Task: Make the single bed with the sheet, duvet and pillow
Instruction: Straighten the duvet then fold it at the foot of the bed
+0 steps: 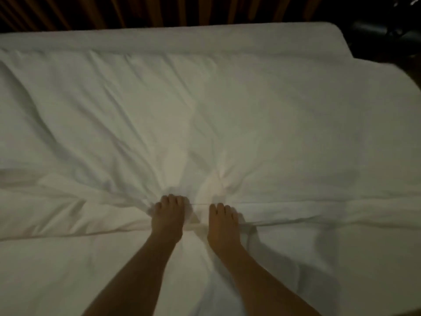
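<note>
A white duvet (205, 106) lies spread across the single bed and fills most of the view, with creases fanning out from its near edge. My left hand (168, 216) grips a bunch of the duvet's near edge, fingers curled into the fabric. A hand's width to the right, my right hand (224, 224) grips the same edge in the same way. Along the far side a strip of white sheet (182, 38) shows beyond the duvet. No pillow is in view.
A dark wall of vertical wooden slats (136, 12) runs behind the bed. The bed's far right corner (335, 30) is rounded, with dark, unclear objects (387, 30) beyond it. White bedding also covers the near side below my hands.
</note>
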The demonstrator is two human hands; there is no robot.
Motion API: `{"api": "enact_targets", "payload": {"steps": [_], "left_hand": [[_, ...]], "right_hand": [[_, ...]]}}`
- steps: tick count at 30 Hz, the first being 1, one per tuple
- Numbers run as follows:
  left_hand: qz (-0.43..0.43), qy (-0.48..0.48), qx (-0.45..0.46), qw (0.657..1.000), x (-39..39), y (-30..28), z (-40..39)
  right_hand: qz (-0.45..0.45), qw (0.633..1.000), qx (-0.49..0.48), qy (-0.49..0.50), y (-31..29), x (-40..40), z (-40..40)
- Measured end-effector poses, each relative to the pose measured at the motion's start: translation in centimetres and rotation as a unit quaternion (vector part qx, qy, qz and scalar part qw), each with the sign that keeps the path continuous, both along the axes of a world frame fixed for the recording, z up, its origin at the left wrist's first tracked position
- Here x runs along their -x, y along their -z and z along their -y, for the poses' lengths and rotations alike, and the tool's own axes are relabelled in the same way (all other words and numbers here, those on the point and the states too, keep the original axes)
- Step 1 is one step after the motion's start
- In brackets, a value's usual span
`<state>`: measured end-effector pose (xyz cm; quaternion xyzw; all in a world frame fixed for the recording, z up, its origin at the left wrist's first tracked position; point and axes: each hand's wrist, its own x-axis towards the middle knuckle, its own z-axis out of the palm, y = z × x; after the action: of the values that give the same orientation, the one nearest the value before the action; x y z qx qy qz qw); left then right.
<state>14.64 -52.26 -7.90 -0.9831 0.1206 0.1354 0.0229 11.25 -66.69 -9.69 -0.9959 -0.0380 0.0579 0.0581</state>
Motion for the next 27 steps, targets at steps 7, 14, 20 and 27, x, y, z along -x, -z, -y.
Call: {"api": "enact_targets", "payload": {"steps": [7, 14, 20, 27], "left_hand": [[0.083, 0.075, 0.062, 0.992, -4.8, -2.4, 3.7], [-0.002, 0.007, 0.021, 1.0, -4.6, -0.7, 5.3], [-0.049, -0.029, -0.006, 0.998, -0.7, -2.7, 2.9], [0.004, -0.119, -0.028, 0.992, 2.0, -6.3, -5.2]], "right_hand": [[0.115, 0.992, -0.043, 0.005, -4.1, -6.4, 2.1], [-0.063, 0.996, 0.053, 0.043, -2.5, -5.9, 7.5], [-0.086, 0.993, 0.051, -0.067, -4.3, -3.9, 6.3], [-0.092, 0.981, 0.007, -0.168, -8.6, -6.1, -2.1]]}}
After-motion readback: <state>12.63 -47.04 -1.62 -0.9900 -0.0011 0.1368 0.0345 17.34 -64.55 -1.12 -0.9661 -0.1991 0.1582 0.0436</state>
